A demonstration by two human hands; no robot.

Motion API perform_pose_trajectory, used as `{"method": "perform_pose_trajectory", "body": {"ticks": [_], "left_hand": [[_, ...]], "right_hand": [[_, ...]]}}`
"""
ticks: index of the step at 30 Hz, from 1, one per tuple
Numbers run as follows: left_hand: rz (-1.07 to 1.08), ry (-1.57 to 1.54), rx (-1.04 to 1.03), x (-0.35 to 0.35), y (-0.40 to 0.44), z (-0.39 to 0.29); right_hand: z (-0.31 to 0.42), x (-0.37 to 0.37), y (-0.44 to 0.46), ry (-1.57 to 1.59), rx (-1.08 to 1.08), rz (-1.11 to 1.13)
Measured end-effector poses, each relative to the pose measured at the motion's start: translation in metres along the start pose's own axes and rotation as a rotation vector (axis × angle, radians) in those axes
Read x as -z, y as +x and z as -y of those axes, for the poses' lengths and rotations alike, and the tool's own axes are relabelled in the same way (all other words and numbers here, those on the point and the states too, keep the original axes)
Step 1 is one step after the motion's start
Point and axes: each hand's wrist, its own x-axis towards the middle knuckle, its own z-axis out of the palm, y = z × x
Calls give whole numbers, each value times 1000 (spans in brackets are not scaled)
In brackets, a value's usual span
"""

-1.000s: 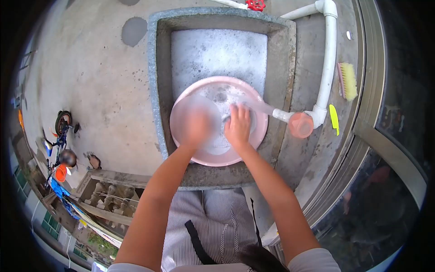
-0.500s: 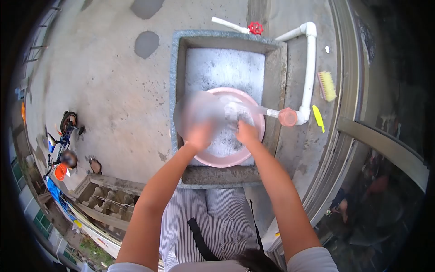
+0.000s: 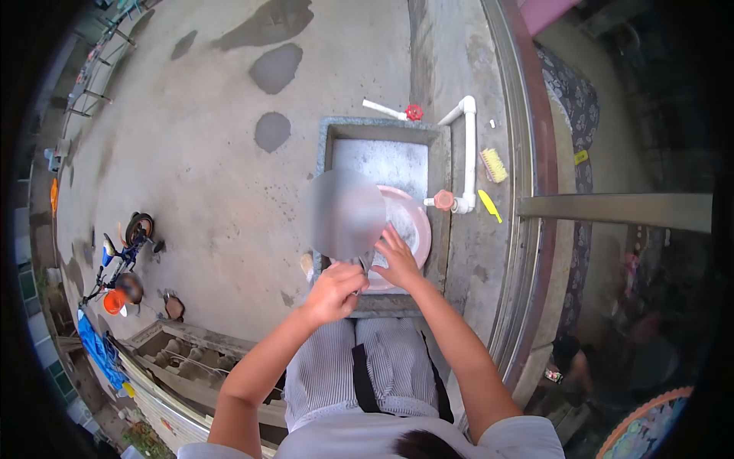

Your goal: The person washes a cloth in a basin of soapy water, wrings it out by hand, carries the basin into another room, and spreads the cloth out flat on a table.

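A stone sink [image 3: 375,306] holds foamy water [image 3: 382,161] and a pink basin [image 3: 423,229] with suds in it. My left hand [image 3: 336,292] is closed at the basin's near left edge, on something greyish that I cannot make out. My right hand [image 3: 399,258] lies over the basin with its fingers spread. A blurred round patch covers the area just beyond my left hand and hides part of the basin and the sink's left side.
Right of the sink are a white pipe [image 3: 470,149], a pinkish tap knob [image 3: 443,200], a brush [image 3: 494,165] and a yellow knife-shaped object [image 3: 489,206]. A red valve wheel [image 3: 414,112] is beyond the sink. A small bike [image 3: 118,249] stands far left.
The view has shifted, so the sink appears smaller and lower. My left hand has drawn back to the basin's near left edge, now visibly closed. My right hand's fingers have spread.
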Motion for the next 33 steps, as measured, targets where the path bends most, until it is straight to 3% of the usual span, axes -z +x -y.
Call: {"method": "perform_pose_trajectory", "body": {"ticks": [3,4,7,8,13,17,21,27,30,33], "left_hand": [[-29,32,-71,28,2,-38],[-24,30,-83,37,2,-46],[-60,-2,-79,61,-7,-67],[-110,-22,-57,66,-10,-75],[-307,-179,55,83,-14,-103],[-413,-167,-85,91,-6,-127],[-525,-397,-12,107,1,-154],[-620,-600,-127,141,22,-216],[-678,-522,-236,159,28,-243],[-753,-480,-384,171,34,-261]], "right_hand": [[37,31,25,194,-53,325],[34,22,25,233,67,214],[37,33,16,359,51,398],[38,41,9,455,47,322],[54,106,-24,341,48,117],[59,162,-39,406,-32,18],[85,221,-42,482,-71,-202],[121,280,-24,533,82,-439],[163,318,-15,695,147,-546],[181,347,-9,636,335,-648]]}}
